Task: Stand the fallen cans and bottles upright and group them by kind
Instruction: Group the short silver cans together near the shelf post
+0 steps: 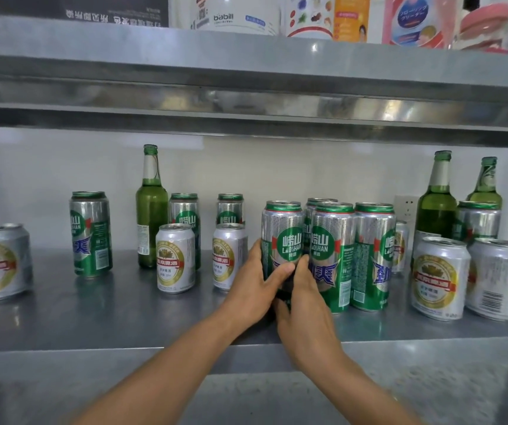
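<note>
On the steel shelf (93, 320) a tall green Laoshan can (282, 231) stands upright, with my left hand (254, 280) and my right hand (303, 299) both wrapped around its lower half. Right beside it stands a cluster of more tall green cans (334, 253). Other tall green cans (91, 233) stand at the left and back. Short silver cans (175, 259) stand at the far left, in the middle and at the right (439, 277). One green glass bottle (151, 207) is upright left of centre, two more (436, 197) at the back right.
An upper steel shelf (246, 87) hangs low over the bottles, loaded with tubs and packets. A white wall with a socket (406, 207) closes the back. A lower steel surface (246, 400) lies under my forearms.
</note>
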